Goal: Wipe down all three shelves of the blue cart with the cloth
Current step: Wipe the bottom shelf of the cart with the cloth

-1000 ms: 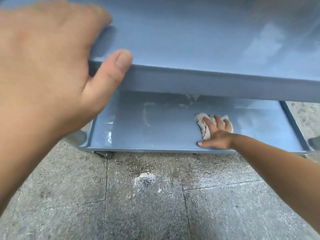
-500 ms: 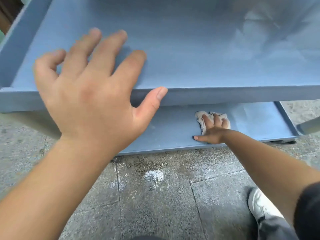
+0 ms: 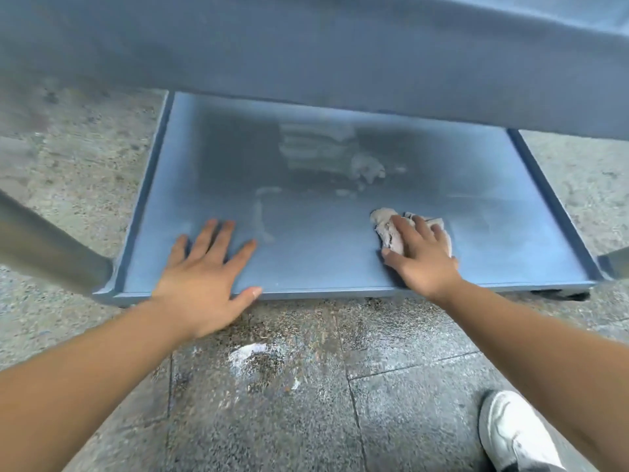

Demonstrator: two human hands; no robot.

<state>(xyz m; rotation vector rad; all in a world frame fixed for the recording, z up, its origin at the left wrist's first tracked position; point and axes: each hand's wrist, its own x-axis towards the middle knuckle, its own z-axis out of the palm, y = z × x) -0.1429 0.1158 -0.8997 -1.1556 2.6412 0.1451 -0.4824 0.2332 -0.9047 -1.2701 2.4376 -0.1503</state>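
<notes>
The blue cart's bottom shelf (image 3: pixel 326 267) lies low over the pavement, its surface streaked with pale dusty marks toward the back. A crumpled beige cloth (image 3: pixel 391 229) rests on the shelf's front right part. My right hand (image 3: pixel 422 257) presses flat on top of the cloth, fingers spread over it. My left hand (image 3: pixel 204 274) lies flat and open on the shelf's front left, thumb over the front rim. The shelf above (image 3: pixel 340 52) fills the top of the view as a blurred blue band and hides the back of the bottom shelf.
Grey speckled stone pavement (image 3: pixel 306 403) with a white powdery patch (image 3: pixel 248 352) lies in front of the cart. A grey cart leg (image 3: pixel 44 253) slants at the left, another at the right edge. My white shoe (image 3: pixel 510 434) shows at the lower right.
My left hand came off the upper shelf's rim and now lies flat on the bottom shelf. The view dropped lower. My right hand stayed on the cloth.
</notes>
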